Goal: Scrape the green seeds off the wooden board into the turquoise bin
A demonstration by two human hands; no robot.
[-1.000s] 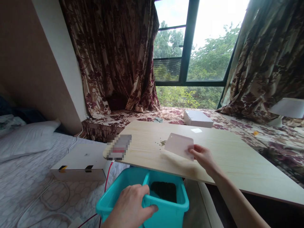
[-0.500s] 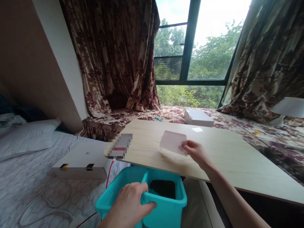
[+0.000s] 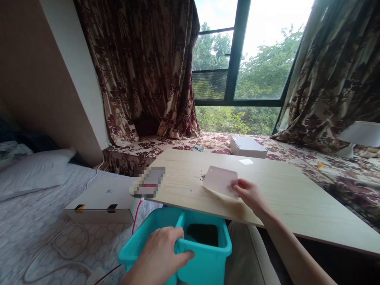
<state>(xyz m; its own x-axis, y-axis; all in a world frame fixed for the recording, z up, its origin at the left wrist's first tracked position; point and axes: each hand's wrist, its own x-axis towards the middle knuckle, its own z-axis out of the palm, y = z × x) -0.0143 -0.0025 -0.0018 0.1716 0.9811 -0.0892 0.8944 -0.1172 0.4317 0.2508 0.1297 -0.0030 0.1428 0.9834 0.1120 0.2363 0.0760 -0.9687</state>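
My right hand (image 3: 251, 194) pinches the right edge of a thin pale pink card (image 3: 220, 181), which rests low on the light wooden tabletop (image 3: 285, 190). A few small dark crumbs (image 3: 203, 175) lie just left of the card. My left hand (image 3: 160, 257) is wrapped over the inner divider of a teal plastic bin (image 3: 204, 259) held below the table's near edge. One compartment of the bin holds dark material (image 3: 204, 234).
A blurred flat object (image 3: 149, 181) lies at the table's left corner. A white box (image 3: 247, 146) sits on the patterned window seat behind. A white carton (image 3: 102, 200) and cables (image 3: 59, 245) lie on the bed at left. A lamp (image 3: 360, 136) stands far right.
The card swung left over the crumbs and has now come back lower toward the table's near edge, with crumbs showing again at its left. The left hand and bin shifted slightly left.
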